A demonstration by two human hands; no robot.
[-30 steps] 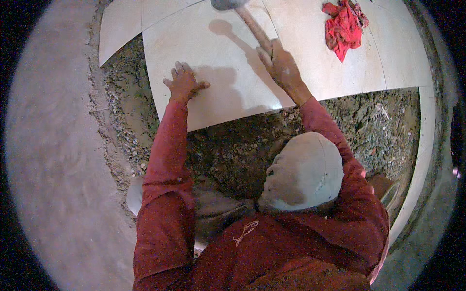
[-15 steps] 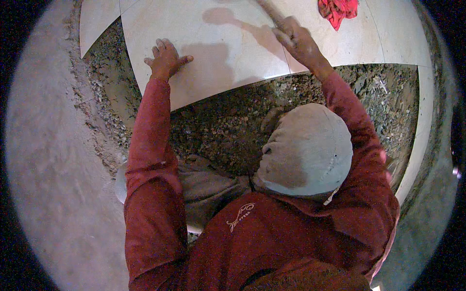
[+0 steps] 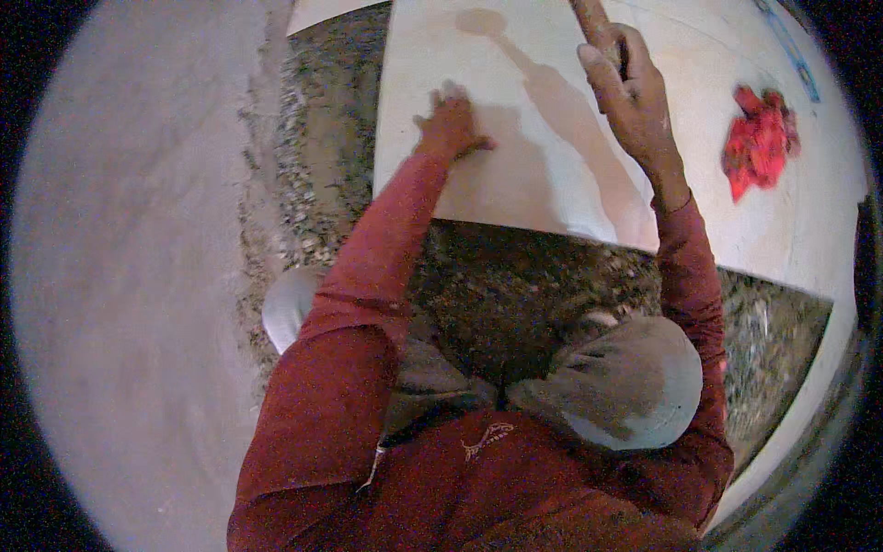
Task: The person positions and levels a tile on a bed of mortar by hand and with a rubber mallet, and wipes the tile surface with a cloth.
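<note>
My left hand rests on a large pale tile, its fingers spread. To the right, my right hand is closed around the wooden handle of what looks like a mallet. The tool's head is beyond the top edge of the view. Its shadow, with a rounded head, falls across the tile between my hands. My right hand appears raised above the tile surface.
A crumpled red cloth lies on the tiles at right, with a long blue tool beyond it. Rough soil borders the near tile edge, around my knees. Another dirt strip runs along the left, beside grey floor.
The view has shifted, so tiles and cloth sit differently in it. My right hand looks larger and higher above the tile, still gripping the handle. My left hand stays on the tile.
</note>
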